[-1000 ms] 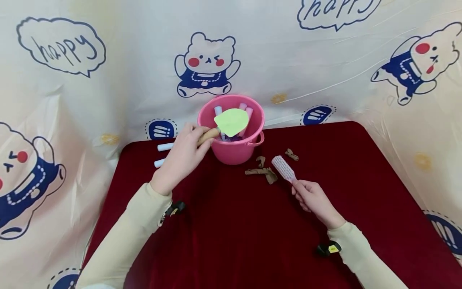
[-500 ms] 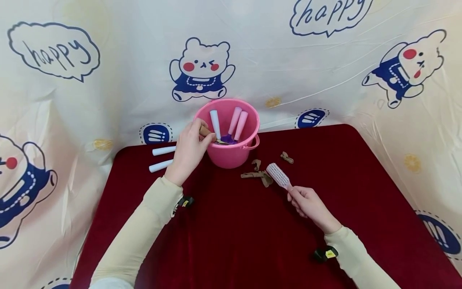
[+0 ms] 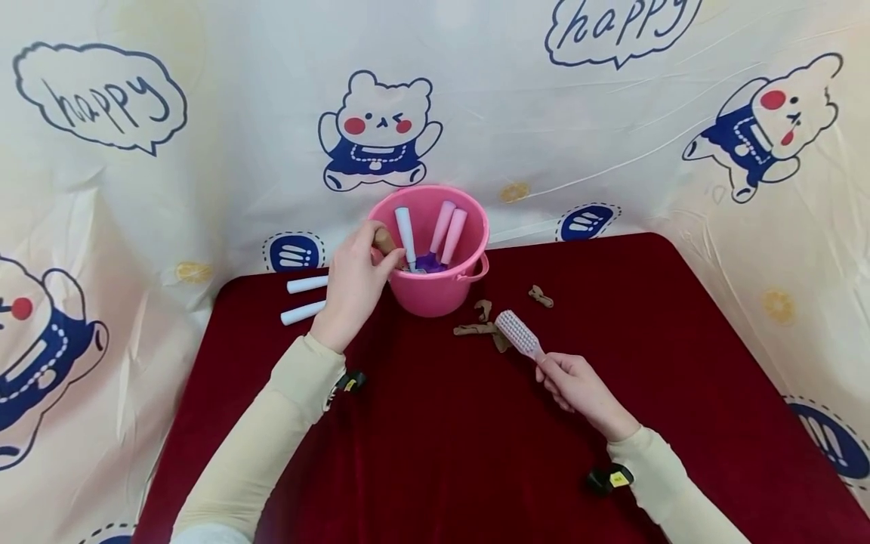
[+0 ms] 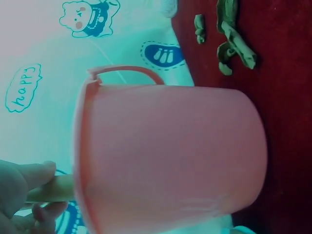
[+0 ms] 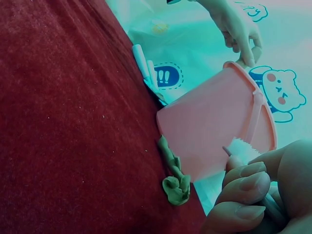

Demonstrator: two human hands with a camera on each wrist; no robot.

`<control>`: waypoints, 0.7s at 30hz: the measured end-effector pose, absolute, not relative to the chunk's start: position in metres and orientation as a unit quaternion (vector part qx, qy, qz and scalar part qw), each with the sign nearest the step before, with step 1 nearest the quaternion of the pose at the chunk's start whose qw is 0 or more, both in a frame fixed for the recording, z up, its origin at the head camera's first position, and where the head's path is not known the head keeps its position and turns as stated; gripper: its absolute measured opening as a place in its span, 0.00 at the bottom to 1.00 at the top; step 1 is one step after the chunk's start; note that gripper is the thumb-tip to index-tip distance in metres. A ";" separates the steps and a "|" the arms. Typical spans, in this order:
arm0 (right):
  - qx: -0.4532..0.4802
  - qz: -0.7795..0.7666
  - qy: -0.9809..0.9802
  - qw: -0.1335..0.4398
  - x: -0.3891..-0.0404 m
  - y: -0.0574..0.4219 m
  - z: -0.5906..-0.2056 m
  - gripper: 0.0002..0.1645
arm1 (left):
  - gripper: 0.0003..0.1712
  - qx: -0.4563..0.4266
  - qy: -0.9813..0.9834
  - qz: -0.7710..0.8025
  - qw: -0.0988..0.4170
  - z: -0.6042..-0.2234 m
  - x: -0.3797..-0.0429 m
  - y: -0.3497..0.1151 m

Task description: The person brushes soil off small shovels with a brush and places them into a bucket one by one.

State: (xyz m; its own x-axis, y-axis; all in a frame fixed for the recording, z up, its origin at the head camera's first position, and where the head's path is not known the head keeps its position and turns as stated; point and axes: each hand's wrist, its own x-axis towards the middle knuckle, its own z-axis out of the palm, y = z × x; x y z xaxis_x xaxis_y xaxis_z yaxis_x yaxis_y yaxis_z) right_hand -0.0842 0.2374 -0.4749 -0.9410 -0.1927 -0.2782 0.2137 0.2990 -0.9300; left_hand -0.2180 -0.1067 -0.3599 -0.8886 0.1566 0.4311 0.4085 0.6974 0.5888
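Observation:
In the head view my left hand [image 3: 356,283] is at the near left rim of a pink bucket [image 3: 435,295]. It grips the wooden handle [image 3: 384,242] of a trowel, whose blade is hidden inside the bucket. Two pink handles [image 3: 448,234] and a light blue handle [image 3: 405,230] stand up in the bucket, with purple parts at the bottom. My right hand [image 3: 578,385] holds a pale pink brush [image 3: 519,332] by its handle, bristles facing up. The brush head overlaps brown clay-like pieces [image 3: 476,329] on the red cloth.
Two light blue handles [image 3: 303,311] lie left of the bucket, partly behind my left hand. Another brown piece [image 3: 540,296] lies right of the bucket. A printed sheet [image 3: 503,98] hangs behind and beside the red-covered table [image 3: 462,438].
My left hand has lowered the trowel's green blade from above the bucket to inside it. My right hand and the brush have shifted slightly left and down, over the brown pieces.

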 end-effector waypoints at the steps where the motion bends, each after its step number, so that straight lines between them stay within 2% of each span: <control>1: 0.008 -0.591 0.788 0.171 -0.084 0.238 -0.475 0.32 | 0.15 -0.154 -0.907 -0.346 0.183 -0.362 -0.219 -0.106; 5: 0.007 -0.588 0.790 0.174 -0.083 0.238 -0.476 0.31 | 0.17 -0.144 -0.921 -0.308 0.192 -0.372 -0.220 -0.104; 12: 0.000 -0.583 0.792 0.178 -0.084 0.237 -0.481 0.32 | 0.11 -0.140 -0.919 -0.313 0.197 -0.376 -0.215 -0.113; 21: -0.004 -0.584 0.791 0.185 -0.087 0.230 -0.482 0.30 | 0.10 -0.141 -0.912 -0.329 0.200 -0.381 -0.208 -0.126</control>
State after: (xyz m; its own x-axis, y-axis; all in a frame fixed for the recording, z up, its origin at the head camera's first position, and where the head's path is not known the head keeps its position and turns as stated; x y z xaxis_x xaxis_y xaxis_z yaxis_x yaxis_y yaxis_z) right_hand -0.0865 0.2304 -0.4817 -0.9313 -0.2229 -0.2880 0.2096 0.3186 -0.9244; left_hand -0.2084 -0.1265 -0.3805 -0.8801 0.1251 0.4580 0.3887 0.7438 0.5438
